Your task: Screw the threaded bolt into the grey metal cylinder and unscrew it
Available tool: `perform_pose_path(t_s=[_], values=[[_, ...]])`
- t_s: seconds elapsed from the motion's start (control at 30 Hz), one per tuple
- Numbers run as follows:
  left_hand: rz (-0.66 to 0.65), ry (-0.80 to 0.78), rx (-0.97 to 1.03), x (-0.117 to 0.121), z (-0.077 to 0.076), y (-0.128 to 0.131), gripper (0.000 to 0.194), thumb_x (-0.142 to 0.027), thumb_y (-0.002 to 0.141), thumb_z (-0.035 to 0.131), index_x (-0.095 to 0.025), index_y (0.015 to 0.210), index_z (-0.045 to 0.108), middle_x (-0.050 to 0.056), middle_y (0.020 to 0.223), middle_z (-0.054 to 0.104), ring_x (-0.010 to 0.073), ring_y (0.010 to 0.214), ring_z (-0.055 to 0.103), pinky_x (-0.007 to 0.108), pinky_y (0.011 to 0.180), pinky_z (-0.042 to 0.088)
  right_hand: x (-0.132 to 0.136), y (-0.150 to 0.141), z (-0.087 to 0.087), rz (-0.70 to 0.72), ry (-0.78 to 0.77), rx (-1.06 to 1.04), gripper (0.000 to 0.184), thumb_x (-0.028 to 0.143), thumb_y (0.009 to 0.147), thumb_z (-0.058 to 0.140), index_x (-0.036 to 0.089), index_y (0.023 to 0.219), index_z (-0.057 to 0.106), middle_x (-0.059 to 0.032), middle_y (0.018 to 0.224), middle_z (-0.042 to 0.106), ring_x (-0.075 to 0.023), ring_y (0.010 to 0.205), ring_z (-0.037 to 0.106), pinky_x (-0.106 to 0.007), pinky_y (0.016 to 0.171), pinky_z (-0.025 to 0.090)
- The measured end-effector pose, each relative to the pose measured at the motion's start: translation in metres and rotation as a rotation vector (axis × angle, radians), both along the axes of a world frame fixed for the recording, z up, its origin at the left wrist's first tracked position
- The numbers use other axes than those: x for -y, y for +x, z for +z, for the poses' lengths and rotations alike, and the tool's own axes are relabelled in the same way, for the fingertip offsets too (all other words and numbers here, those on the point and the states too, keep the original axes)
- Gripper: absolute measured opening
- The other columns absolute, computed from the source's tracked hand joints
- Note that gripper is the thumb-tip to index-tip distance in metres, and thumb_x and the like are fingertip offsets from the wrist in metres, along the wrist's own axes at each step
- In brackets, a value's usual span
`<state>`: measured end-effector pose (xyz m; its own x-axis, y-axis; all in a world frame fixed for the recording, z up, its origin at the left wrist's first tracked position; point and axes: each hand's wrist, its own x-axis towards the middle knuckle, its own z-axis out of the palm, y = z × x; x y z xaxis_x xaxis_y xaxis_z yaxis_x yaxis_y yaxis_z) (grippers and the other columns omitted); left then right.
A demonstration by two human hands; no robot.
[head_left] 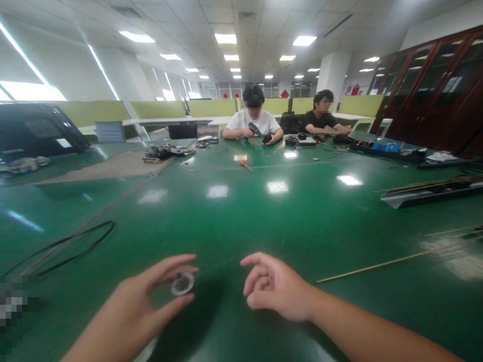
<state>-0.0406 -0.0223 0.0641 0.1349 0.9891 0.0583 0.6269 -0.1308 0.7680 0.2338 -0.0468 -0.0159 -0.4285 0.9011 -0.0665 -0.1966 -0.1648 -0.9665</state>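
Low over the green tabletop (226, 226), my left hand (151, 289) grips a small round metallic part (182, 284) with a ring-shaped rim. It sits between the thumb and the fingers, and its exact kind is too blurred to tell. To the right of it, my right hand (273, 286) is held with the index finger stretched out and the other fingers loosely curled. The thumb is apart from the index finger, and I see nothing in that hand. A gap separates the two hands.
A black cable (109, 229) loops at the left. Thin yellowish rods (377, 264) lie right, below a metal channel (400, 198). A red screwdriver (244, 164) lies farther off. Across the table, one person (252, 120) holds a power tool; another person (322, 118) sits beside.
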Motion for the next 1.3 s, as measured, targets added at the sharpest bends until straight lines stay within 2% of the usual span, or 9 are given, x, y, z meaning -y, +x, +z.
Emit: perform_pose_path(t_s=[0.03,0.1,0.2,0.37,0.57,0.73,0.83,1.07,1.3], values=[[-0.132,-0.021,-0.033,-0.006,-0.002,0.018,0.053,-0.033,0.062,0.087,-0.03,0.112,0.071,0.001,0.097,0.077,0.0293,0.096,0.07,0.039,0.094,0.052,0.0,0.001,0.0,-0.052,0.058,0.049,0.056,0.008,0.067,0.072,0.02,0.118,0.052,0.0019,0.086,0.064,-0.0084,0.063,0.057,-0.021,0.06,0.045],[-0.331,-0.04,-0.019,-0.016,-0.008,0.052,0.033,-0.027,0.072,0.079,-0.027,0.105,0.071,0.003,0.1,0.076,0.0269,0.098,0.069,0.034,0.091,0.052,0.0,0.003,-0.001,-0.128,0.154,0.136,0.054,0.002,0.066,0.064,0.021,0.116,0.052,0.0022,0.088,0.061,-0.0075,0.063,0.054,-0.019,0.058,0.042],[-0.463,-0.043,-0.007,-0.022,-0.02,0.085,0.022,-0.023,0.078,0.072,-0.024,0.1,0.073,0.003,0.097,0.074,0.0244,0.093,0.069,0.032,0.086,0.051,0.0,0.004,-0.002,-0.167,0.227,0.213,0.053,0.001,0.068,0.059,0.022,0.116,0.052,0.002,0.089,0.059,-0.008,0.063,0.054,-0.019,0.055,0.041],[-0.474,0.063,0.065,-0.017,-0.043,0.084,0.026,-0.03,0.084,0.07,-0.026,0.11,0.07,0.003,0.102,0.072,0.0222,0.095,0.067,0.03,0.085,0.049,-0.002,0.006,0.0,-0.168,0.296,0.287,0.05,0.002,0.071,0.06,0.024,0.116,0.053,0.0029,0.087,0.06,-0.009,0.062,0.054,-0.02,0.054,0.042],[-0.439,0.074,0.179,-0.012,-0.06,0.073,0.035,-0.024,0.081,0.074,-0.025,0.114,0.063,0.003,0.106,0.073,0.0208,0.095,0.07,0.029,0.086,0.052,-0.002,0.005,0.001,-0.224,0.227,0.267,0.044,0.003,0.07,0.065,0.022,0.109,0.056,0.0033,0.085,0.06,-0.0086,0.06,0.054,-0.02,0.053,0.041],[-0.463,0.186,0.25,-0.011,-0.064,0.075,0.023,-0.017,0.08,0.074,-0.023,0.098,0.062,0.002,0.096,0.071,0.0182,0.089,0.07,0.027,0.082,0.053,0.0,0.005,-0.002,-0.2,0.235,0.302,0.036,0.003,0.072,0.063,0.022,0.103,0.058,0.0025,0.084,0.062,-0.0096,0.062,0.054,-0.02,0.053,0.041],[-0.506,0.226,0.31,-0.01,-0.063,0.078,0.023,-0.013,0.08,0.073,-0.022,0.097,0.061,0.001,0.094,0.071,0.0168,0.087,0.07,0.027,0.08,0.053,0.001,0.006,-0.003,-0.191,0.232,0.283,0.036,0.004,0.074,0.064,0.023,0.104,0.058,0.0029,0.085,0.061,-0.0095,0.063,0.053,-0.021,0.055,0.041],[-0.531,0.263,0.279,-0.009,-0.061,0.08,0.024,-0.012,0.079,0.073,-0.022,0.096,0.061,0.0,0.092,0.072,0.0157,0.084,0.07,0.026,0.077,0.053,0.005,0.006,0.001,-0.225,0.266,0.224,0.037,0.002,0.075,0.063,0.024,0.104,0.056,0.0022,0.092,0.06,-0.0113,0.075,0.058,-0.021,0.064,0.043],[-0.542,0.256,0.266,-0.009,-0.064,0.078,0.024,-0.013,0.08,0.074,-0.023,0.098,0.061,0.0,0.092,0.071,0.0152,0.082,0.069,0.026,0.076,0.052,0.005,0.005,0.007,-0.212,0.283,0.23,0.014,0.012,0.08,0.066,0.019,0.092,0.063,0.0029,0.077,0.059,-0.011,0.066,0.052,-0.022,0.062,0.041]])
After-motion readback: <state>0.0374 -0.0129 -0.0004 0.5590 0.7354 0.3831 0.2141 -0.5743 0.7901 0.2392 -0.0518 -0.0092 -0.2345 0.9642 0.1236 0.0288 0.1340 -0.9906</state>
